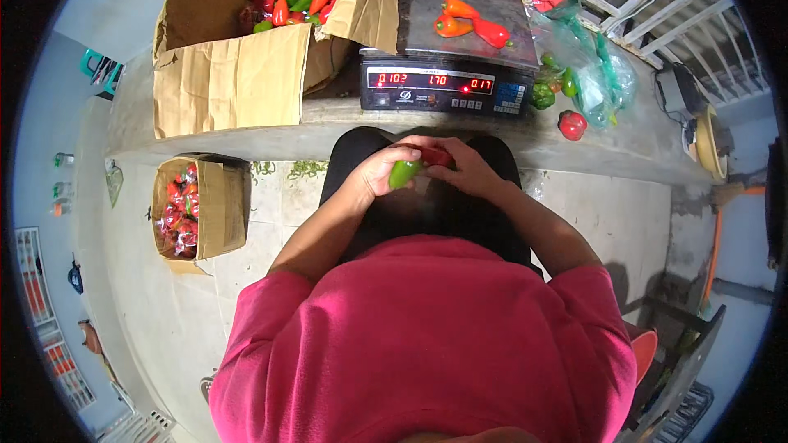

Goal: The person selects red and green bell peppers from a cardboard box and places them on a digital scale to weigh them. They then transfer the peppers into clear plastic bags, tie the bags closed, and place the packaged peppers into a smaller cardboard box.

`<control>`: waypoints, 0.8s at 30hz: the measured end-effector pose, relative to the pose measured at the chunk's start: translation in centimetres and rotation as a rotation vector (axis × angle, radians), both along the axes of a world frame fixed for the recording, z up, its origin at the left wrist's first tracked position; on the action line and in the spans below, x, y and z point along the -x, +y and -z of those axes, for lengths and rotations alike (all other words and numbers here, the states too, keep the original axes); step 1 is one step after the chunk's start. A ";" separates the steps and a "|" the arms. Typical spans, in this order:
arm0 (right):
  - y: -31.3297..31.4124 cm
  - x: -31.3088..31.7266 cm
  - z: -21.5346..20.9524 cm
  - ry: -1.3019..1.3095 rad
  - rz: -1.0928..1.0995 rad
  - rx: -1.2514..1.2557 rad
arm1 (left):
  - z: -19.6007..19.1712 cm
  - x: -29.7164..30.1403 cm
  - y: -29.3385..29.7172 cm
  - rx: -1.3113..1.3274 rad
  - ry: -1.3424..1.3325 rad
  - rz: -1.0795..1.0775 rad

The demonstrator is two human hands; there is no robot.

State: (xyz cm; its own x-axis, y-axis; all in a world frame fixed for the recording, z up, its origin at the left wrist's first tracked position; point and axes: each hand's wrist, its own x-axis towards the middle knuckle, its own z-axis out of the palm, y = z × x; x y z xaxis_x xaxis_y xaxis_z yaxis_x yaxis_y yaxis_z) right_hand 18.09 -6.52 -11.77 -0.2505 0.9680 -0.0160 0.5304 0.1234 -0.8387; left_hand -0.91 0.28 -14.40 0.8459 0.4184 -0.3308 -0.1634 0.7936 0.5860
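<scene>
Both hands are over my lap, close together. My left hand [380,166] is closed on a green pepper [404,173]. My right hand [469,167] is wrapped round a dark red pepper [438,157], whose near end touches or nearly touches the left fingers. Just beyond stands a digital scale [447,90] with a lit red display. Two orange peppers [460,9] and a red pepper [492,33] lie on its metal plate.
A large cardboard box [230,86] with red and green peppers stands left of the scale. On the floor, a smaller box [223,205] holds red peppers in clear wrapping. Right of the scale lie a green plastic bag [603,82], green peppers and a loose red pepper [572,125].
</scene>
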 end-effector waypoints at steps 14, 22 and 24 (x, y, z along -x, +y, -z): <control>13.7 -11.7 -8.2 0.381 0.634 -0.155 | 2.3 0.6 1.6 0.348 -0.351 -0.182; 21.8 -18.3 -1.5 -0.052 0.769 -0.164 | 1.2 -0.1 1.2 0.254 -0.257 -0.176; 22.3 -17.7 -1.0 -0.086 0.794 -0.104 | 1.2 0.1 1.1 0.216 -0.261 -0.160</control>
